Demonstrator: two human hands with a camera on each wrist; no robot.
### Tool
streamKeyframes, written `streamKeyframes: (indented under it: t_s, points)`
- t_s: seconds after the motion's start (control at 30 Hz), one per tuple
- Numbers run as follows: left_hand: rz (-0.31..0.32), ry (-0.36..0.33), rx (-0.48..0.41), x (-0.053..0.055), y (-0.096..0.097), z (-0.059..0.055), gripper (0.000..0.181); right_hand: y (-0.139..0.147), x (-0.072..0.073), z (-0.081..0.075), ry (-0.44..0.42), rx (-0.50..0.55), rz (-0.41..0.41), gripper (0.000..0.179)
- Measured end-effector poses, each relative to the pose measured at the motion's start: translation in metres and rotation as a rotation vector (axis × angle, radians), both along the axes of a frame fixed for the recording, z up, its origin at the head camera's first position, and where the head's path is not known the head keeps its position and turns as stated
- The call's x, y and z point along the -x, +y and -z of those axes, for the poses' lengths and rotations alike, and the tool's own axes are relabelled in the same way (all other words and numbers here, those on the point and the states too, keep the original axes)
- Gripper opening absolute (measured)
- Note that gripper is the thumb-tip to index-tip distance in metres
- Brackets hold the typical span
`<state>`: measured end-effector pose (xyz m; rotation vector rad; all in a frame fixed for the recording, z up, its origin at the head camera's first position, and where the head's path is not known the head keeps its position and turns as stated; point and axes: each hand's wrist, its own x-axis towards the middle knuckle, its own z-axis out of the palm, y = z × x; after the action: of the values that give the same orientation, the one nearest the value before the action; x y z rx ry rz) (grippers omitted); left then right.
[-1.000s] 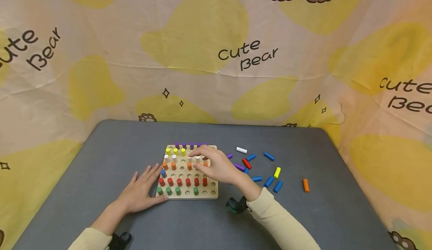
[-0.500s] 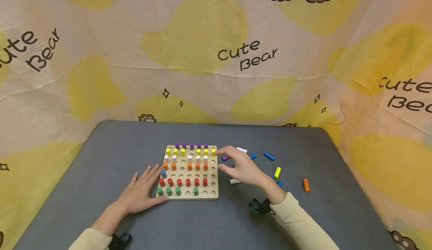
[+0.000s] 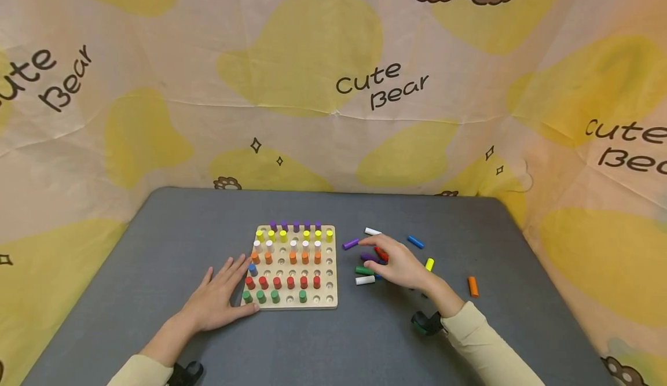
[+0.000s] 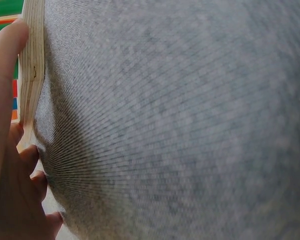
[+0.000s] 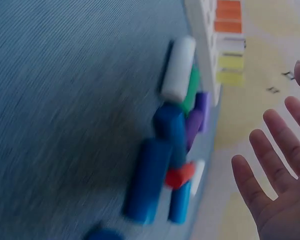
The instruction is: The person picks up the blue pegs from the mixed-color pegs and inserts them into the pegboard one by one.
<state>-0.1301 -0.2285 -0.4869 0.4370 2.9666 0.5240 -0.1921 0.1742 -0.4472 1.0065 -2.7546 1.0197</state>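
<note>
A wooden pegboard [image 3: 333, 293] lies on the table, with rows of coloured pegs standing in its holes. My left hand [image 3: 213, 299] lies flat along its left side, thumb at the near corner and fingertips at the edge. In the left wrist view, the thumb touches the board's layered rim [image 4: 32, 65]. My right hand [image 3: 400, 264] is over the loose pegs right of the board, its fingers spread and nothing between them. Under and around it lie a purple peg [image 3: 351, 244], a green peg [image 3: 364, 270], a white peg [image 3: 365, 280] and a red peg [image 3: 382, 254].
Farther right lie a blue peg [image 3: 415, 241], a yellow peg [image 3: 429, 264] and an orange peg [image 3: 472, 286]. Several blue pegs, one of them a near blue peg [image 5: 149, 180], show in the right wrist view. A printed cloth [image 3: 312, 85] hangs behind the grey table [image 3: 198, 218].
My right hand has moved right, from above the board to over the loose pegs. The board's yellow and white pegs it covered now show. My left hand stays in place.
</note>
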Motion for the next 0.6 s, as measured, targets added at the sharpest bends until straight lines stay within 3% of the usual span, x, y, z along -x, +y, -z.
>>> streamKeyframes:
  t_s: [0.6]
  points:
    - [-0.002,-0.012,0.007,0.002,-0.001,0.003,0.103,0.029,0.002,0.025,-0.005,-0.157,-0.006,0.031]
